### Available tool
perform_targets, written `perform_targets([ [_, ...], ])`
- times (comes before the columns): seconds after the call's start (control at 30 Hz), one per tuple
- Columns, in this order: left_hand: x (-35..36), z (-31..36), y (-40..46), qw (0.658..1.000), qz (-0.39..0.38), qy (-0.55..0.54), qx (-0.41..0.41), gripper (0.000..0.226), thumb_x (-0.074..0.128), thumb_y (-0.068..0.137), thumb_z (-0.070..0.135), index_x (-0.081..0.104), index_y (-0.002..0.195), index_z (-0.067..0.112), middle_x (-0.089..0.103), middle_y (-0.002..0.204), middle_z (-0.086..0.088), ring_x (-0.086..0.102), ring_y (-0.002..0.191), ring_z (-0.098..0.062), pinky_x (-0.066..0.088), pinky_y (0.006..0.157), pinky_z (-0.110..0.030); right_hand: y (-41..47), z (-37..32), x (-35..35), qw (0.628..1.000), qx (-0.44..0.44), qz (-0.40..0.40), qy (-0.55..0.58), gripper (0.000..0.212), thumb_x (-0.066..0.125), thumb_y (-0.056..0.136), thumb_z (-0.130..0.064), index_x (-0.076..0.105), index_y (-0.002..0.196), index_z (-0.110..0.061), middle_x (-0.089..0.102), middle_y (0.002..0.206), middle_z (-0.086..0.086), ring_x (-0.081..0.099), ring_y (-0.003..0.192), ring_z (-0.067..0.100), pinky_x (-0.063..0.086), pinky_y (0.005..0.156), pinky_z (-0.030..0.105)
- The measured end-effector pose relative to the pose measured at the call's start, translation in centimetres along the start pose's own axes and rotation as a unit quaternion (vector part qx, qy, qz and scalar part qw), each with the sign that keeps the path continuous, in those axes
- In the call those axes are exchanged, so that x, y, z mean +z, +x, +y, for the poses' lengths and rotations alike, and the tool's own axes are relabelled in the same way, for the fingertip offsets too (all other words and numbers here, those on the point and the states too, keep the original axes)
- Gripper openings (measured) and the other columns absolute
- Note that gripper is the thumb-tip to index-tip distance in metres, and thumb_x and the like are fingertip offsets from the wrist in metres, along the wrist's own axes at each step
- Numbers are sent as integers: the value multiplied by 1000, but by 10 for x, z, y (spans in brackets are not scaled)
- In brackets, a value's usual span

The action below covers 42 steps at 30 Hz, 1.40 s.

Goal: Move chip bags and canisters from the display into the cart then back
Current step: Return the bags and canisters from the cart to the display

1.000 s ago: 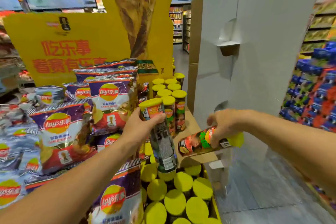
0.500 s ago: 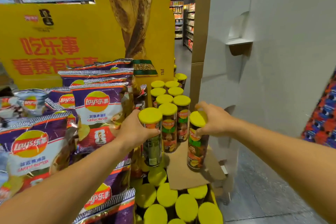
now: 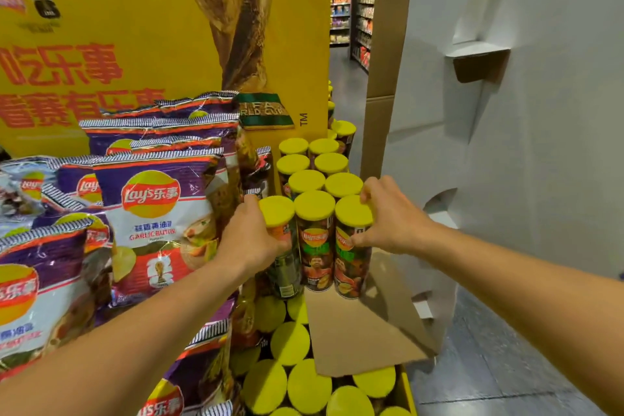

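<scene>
- Both canisters have come down since a second ago: then the right one lay sideways in mid-air and the left one hung tilted over the lower tier; now both stand upright in the front row on the cardboard sheet (image 3: 364, 331).
- Left hand (image 3: 251, 240) is wrapped around the left canister (image 3: 280, 240), fingers curled behind it, thumb on the label side.
- Right hand (image 3: 391, 216) is clamped on the right canister (image 3: 351, 246), fingers over the lid edge, thumb pressing the label.
- Between them stands a third canister (image 3: 314, 240), touching both, so the front row reads as three side by side.
- Behind it the stack (image 3: 312, 165) of yellow-lidded canisters runs back in pairs toward the yellow sign (image 3: 135, 44).
- Chip bags (image 3: 158, 209) fill the display to the left, upright and packed close; none looks out of place.
- No cart shows in view, so I cannot tell whether anything is left in it.
- My reading: this is the return leg, with these two canisters being seated in the display.
- Left to do, as far as can be judged: let go of both, then fetch whatever else the cart holds.
- Open cardboard lies in front of the row, with more lids (image 3: 290, 344) on the tier below.
</scene>
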<state>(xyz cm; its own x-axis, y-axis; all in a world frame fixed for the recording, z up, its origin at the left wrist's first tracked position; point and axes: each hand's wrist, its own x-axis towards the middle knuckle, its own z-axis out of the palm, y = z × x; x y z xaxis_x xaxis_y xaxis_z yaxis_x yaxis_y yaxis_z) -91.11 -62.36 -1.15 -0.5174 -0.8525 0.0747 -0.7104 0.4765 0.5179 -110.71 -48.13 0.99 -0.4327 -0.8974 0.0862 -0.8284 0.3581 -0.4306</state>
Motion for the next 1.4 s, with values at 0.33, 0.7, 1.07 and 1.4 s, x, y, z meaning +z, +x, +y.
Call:
perform_targets([
  [0.33,-10,4,-21,992,-30,88,83,116,89,66,31,11,152,25,29,147,-10,40,128,-35,44,100,-43,-21,-9,-14,999,-26,27,-5,67,81,67,-42,44,120,-24,38,121,1,44,111,25,48,91,46],
  [0.7,-40,5,-68,992,6,64,108,83,69,82,4,22,150,14,27,152,-11,33,137,-33,36,108,-44,-66,-57,-19,996,-51,79,10,12,62,87,-22,56,97,-24,48,102,0,56,92,24,49,81,41],
  [1.07,-38,30,-107,995,16,81,50,71,65,90,21,25,149,17,22,154,-8,35,136,-34,31,109,-52,-104,-71,-19,997,-68,16,-18,7,61,85,-19,58,85,-25,48,101,1,52,93,25,45,77,35],
  [1.4,-65,12,-196,999,19,23,41,48,50,90,9,38,137,9,36,142,-13,42,128,-34,37,106,-45,-154,-120,-10,993,-112,-42,15,7,62,87,-20,66,90,-16,64,97,2,58,94,22,53,84,45],
])
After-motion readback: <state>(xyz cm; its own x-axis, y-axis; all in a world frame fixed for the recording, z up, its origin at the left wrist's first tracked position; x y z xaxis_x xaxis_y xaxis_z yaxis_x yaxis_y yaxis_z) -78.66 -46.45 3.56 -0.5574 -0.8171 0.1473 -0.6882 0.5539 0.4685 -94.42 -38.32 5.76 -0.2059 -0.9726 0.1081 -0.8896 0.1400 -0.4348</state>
